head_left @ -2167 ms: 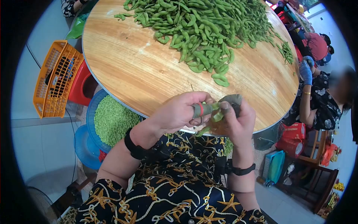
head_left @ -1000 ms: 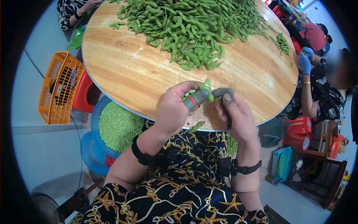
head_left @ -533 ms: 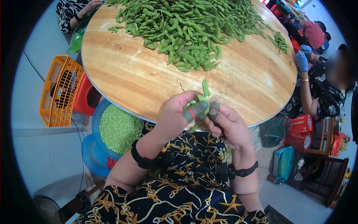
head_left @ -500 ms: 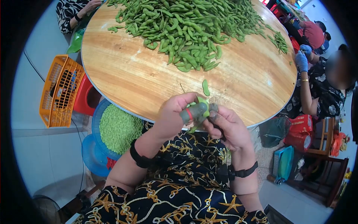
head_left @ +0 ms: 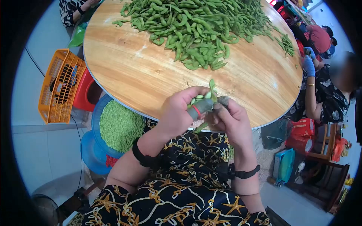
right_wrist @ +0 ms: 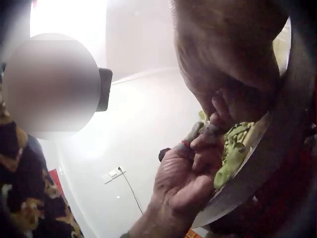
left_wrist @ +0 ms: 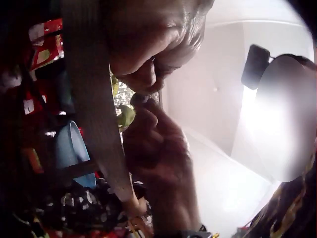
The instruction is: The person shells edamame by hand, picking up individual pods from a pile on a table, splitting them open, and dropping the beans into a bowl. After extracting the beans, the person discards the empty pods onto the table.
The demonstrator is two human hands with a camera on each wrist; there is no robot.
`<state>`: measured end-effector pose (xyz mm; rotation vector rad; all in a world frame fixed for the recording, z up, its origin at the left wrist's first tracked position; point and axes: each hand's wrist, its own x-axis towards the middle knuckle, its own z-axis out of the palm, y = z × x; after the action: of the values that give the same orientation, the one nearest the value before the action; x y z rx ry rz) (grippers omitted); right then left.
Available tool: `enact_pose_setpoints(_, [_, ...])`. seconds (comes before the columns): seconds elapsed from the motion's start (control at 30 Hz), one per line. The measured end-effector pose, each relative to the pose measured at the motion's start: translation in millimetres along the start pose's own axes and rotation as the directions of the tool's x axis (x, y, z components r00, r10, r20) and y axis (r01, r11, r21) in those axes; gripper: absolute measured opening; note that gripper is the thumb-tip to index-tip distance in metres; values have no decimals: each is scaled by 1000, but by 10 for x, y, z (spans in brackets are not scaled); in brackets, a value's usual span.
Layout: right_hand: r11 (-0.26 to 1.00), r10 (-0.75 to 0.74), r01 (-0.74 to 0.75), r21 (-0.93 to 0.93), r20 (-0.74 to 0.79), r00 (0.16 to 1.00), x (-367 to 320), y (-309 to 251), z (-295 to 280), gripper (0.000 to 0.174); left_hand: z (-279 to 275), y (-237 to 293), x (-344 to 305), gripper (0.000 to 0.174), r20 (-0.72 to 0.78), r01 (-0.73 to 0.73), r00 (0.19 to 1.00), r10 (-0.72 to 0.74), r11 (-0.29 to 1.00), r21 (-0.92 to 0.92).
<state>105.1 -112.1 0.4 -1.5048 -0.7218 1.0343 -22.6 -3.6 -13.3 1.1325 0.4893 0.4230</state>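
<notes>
My left hand [head_left: 177, 113] holds several pale green shelled beans [head_left: 197, 98] in its curled fingers and grips a green edamame pod [head_left: 214, 96] at its fingertips. A grey cover with a red band [head_left: 196, 109] wraps its index finger. Opposite it, my right hand [head_left: 237, 122] pinches at the same pod with its thumb and a grey-covered index finger [head_left: 223, 100]; the fingertips of both hands meet there. Just beyond lies another pod [head_left: 212, 83] on the table, and one more pod [head_left: 201, 127] lies by the near edge, below the hands.
A large edamame heap [head_left: 196, 26] covers the far part of the round wooden table [head_left: 124, 71]. Lower left, a blue basket [head_left: 95, 116] holds shelled beans, near an orange crate [head_left: 56, 90] and red stool [head_left: 83, 94]. A person in blue gloves [head_left: 309, 66] sits at right.
Both hands come together at the table edge. The right hand moved away from the left, then returned to the pod at its fingertips. A pod now lies on the table beyond them.
</notes>
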Motion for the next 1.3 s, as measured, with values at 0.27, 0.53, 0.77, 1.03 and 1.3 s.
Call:
enact_pose_setpoints(0.27, [1000, 4, -3, 4, -101, 995, 81, -226, -204, 17, 12, 72, -9, 35, -18, -207, 973, 229, 909, 361])
enact_pose_setpoints(0.53, [996, -73, 74, -48, 11, 997, 66, -239, -45, 13, 59, 126, -54, 48, 76, -376, 906, 416, 709, 596])
enact_pose_setpoints(0.77, [456, 26, -333, 825, 361, 932, 70, -50, 156, 8, -74, 34, -38, 35, 362, -759, 545, 756, 263, 596])
enact_pose_setpoints(1.03, [423, -461, 188, -887, -33, 887, 306, -183, 54, 17, -145, 59, 37, 12, -286, -377, 915, 286, 860, -345])
enact_pose_setpoints(1.3, [770, -387, 231, -595, -147, 910, 187, -89, 48, 9, -88, 69, -7, 18, -178, -184, 972, 154, 968, -169])
